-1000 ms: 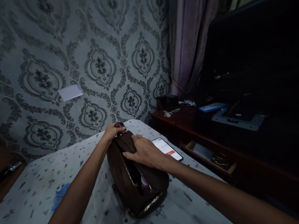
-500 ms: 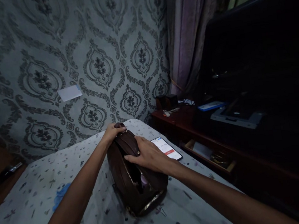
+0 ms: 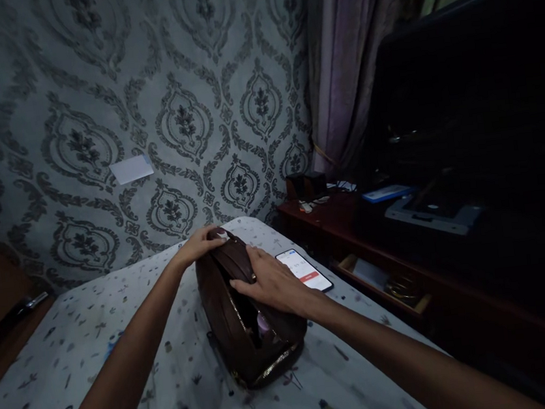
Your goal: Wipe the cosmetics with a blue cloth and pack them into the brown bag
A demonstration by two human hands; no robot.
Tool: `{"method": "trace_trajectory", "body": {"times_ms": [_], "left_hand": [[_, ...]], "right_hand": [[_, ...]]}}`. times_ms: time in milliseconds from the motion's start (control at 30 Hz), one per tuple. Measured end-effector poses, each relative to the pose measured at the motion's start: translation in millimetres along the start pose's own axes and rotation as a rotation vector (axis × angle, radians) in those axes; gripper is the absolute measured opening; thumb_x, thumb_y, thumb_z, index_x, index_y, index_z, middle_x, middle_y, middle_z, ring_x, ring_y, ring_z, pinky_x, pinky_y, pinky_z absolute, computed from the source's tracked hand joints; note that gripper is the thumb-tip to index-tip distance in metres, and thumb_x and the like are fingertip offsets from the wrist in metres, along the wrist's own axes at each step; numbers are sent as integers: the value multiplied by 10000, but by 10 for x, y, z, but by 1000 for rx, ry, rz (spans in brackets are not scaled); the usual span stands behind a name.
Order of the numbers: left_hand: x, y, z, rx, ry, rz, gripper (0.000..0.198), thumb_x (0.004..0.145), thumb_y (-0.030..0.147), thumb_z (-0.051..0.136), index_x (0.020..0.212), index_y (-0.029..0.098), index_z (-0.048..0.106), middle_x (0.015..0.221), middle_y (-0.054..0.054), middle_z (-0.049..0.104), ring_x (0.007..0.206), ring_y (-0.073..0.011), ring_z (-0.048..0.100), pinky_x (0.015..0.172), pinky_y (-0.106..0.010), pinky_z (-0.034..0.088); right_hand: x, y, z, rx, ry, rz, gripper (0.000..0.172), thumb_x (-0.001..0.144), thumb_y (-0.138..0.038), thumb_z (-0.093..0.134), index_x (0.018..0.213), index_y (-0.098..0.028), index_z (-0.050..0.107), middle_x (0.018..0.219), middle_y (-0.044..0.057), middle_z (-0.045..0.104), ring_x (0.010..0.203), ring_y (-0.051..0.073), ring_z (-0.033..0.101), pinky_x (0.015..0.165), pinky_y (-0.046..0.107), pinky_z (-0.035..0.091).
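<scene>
A dark brown handbag (image 3: 223,315) lies on the bed, its gold-toothed zipper partly undone along the top. Through the dark gap shows a pale purple item (image 3: 263,325), too little of it visible to name. At the bag's far end, my left hand (image 3: 201,244) grips the top, thumb pointing right and most fingers hidden behind it. My right hand (image 3: 272,278) holds the right-hand edge of the opening, with its thumb across the gap and its fingers over the side. Just beyond that hand, a phone (image 3: 310,275) with a lit screen rests on the sheet.
A white patterned sheet (image 3: 175,386) covers the bed. To the right stands a dark red desk (image 3: 313,216) with a partly pulled-out drawer (image 3: 384,283), small black boxes and a blue-edged item (image 3: 389,192). A white card (image 3: 131,169) is on the patterned wall.
My left hand has shifted slightly left and down at the bag's far end. The blue item on the bed is now mostly behind my left forearm. My right hand keeps its place.
</scene>
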State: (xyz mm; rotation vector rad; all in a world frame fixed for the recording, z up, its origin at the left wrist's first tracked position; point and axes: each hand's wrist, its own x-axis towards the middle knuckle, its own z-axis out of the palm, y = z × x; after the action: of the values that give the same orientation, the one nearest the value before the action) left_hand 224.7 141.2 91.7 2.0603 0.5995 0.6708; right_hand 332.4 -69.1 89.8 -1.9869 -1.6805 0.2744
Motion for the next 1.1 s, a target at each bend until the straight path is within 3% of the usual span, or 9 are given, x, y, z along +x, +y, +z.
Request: {"method": "trace_trajectory", "body": {"times_ms": [167, 300, 500, 900, 1100], "left_hand": [[-190, -190, -237, 155, 124, -35, 302, 635, 474, 719, 624, 186, 630, 571, 31, 540, 599, -148, 467, 573, -253, 328], [-250, -258, -261, 241, 212, -57, 296, 676, 443, 643, 535, 200, 549, 480, 59, 407, 544, -129, 377, 547, -251, 249], [-249, -204, -147, 301, 317, -55, 276, 680, 396, 620, 501, 205, 529, 468, 47, 420, 553, -138, 390, 554, -269, 221], [-304, -159, -41, 238, 366, -36, 301, 776, 437, 581, 612, 185, 600, 578, 2, 584, 639, -177, 548, 601, -266, 385], [-331, -71, 24, 278, 418, -13, 307, 773, 421, 597, 565, 202, 546, 549, 19, 496, 633, -166, 478, 616, -272, 336]], "right_hand": [[1, 3, 34, -21, -5, 15, 798, 879, -425, 603, 1482, 16, 322, 1481, 272, 460, 1387, 342, 448, 1111, 396, 358], [-2, -8, 28, -21, -1, 1, 772, 880, -419, 601, 1468, 13, 350, 1458, 270, 487, 1373, 333, 467, 1099, 391, 372], [-1, -15, 29, -34, 4, 14, 793, 875, -415, 603, 1482, 15, 329, 1465, 266, 485, 1384, 330, 459, 1116, 389, 356], [-9, -34, 43, -50, 8, 22, 825, 881, -449, 606, 1495, 16, 309, 1478, 268, 469, 1368, 346, 474, 1101, 399, 379], [-18, -23, 73, -51, 28, 23, 828, 876, -471, 605, 1495, -10, 306, 1491, 257, 460, 1374, 351, 464, 1094, 418, 385]]}}
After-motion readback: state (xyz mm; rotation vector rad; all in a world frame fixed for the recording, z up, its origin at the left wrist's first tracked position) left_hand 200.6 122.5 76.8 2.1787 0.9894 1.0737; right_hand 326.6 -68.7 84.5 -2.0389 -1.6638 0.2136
